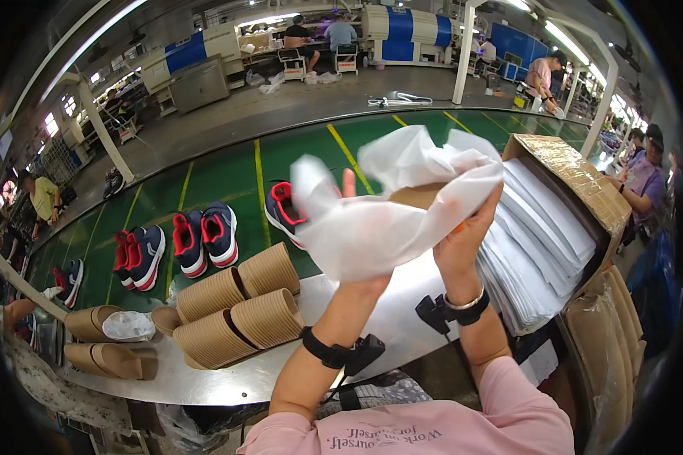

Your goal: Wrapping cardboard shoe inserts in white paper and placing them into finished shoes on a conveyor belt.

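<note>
Big factory hall with grey floor, white posts and people sitting at machines far at the back; closer in, a long green conveyor belt (228,171) with yellow lines runs across, and pairs of dark blue sneakers with red lining (205,239) sit on it in a row. In front of the belt is a shiny metal tabletop (228,379). On it lie stacks of brown ribbed cardboard shoe inserts (239,311), packed close together, and more brown pieces sit to their left with a small crumpled bit of white paper (129,326) on them. On the right stands an open brown cardboard box (577,178) full of flat white paper sheets (539,235). Both hands are lifted above the tabletop and hold one big crumpled sheet of white tissue paper (387,212). The left hand (349,227) is mostly hidden under the paper, with one finger sticking up above it. The right hand (463,243) is closed on the paper's right side, and a bit of brown card (417,197) shows inside the paper. Both wrists wear black straps with small black clips
</note>
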Available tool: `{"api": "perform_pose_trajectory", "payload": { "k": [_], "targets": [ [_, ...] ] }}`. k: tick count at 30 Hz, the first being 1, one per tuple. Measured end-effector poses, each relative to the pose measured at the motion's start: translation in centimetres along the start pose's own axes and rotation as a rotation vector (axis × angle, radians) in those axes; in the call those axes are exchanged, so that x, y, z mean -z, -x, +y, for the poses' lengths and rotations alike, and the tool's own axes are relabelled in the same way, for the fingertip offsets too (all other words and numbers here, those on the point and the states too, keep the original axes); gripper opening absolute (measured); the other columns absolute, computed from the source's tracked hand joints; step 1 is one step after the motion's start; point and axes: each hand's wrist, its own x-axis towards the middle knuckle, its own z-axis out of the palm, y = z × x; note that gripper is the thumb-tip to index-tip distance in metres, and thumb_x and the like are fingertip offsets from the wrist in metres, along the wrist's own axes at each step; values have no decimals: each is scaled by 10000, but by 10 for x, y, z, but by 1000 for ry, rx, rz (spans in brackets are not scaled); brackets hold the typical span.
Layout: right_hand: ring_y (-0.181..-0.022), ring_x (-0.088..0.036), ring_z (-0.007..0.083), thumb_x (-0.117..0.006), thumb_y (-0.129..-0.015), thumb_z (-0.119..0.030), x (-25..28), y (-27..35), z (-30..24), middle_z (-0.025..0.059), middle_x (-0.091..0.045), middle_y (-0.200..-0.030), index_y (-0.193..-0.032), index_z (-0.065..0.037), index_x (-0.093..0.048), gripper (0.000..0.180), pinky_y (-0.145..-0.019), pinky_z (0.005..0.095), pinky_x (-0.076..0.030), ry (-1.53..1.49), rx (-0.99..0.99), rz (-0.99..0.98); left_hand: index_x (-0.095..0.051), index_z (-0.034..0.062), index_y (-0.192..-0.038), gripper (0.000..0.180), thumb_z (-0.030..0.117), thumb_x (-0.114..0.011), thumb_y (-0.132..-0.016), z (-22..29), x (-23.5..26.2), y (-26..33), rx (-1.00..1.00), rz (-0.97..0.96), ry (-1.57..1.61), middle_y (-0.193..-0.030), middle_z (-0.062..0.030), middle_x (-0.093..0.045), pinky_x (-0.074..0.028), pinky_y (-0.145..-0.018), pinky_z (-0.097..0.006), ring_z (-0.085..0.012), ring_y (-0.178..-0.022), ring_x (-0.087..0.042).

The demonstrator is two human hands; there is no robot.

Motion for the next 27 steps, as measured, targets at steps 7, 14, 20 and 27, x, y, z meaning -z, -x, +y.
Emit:
{"api": "perform_pose_trajectory", "payload": {
  "k": [7,14,20,27],
  "targets": [
    [-1012,-515,202,-682,-713,-127,9,-10,-13,137,-526,-1121,-1022,-46,-484,376,-857,307,-419,151,197,-452,-566,25,-646,196,112,-517,-814,0,35,-45,-451,-97,-1735,-725,-32,-595,-470,-687,-333,-179,-752,-599],
    [-793,-518,161,-666,-657,-12,-2,-33,14,71,-501,-948,-1075,-19,-431,479,-644,268,-436,520,-62,-349,-311,39,-1297,471,194,-525,-908,3,-18,1,214,-10,-902,-1211,-94,-462,-391,-928,-349,-192,-1124,-467],
    [-1192,-470,289,-749,-707,-109,-3,-37,45,196,-458,-1300,-1407,-15,-207,890,-991,334,-373,137,-292,-647,-309,52,-1309,522,-32,-561,-860,40,-8,-24,138,-217,-1253,-1208,-82,-484,-437,-928,-317,-169,-1117,-501],
    [-983,-612,280,-737,-746,-138,-19,-13,54,180,-584,-1137,-1327,-27,-382,690,-854,325,-469,537,-78,-591,-446,60,-1206,304,243,-473,-965,81,-14,-65,236,30,-725,-1145,-69,-540,-473,-884,-354,-181,-1040,-568]
  ]
}}
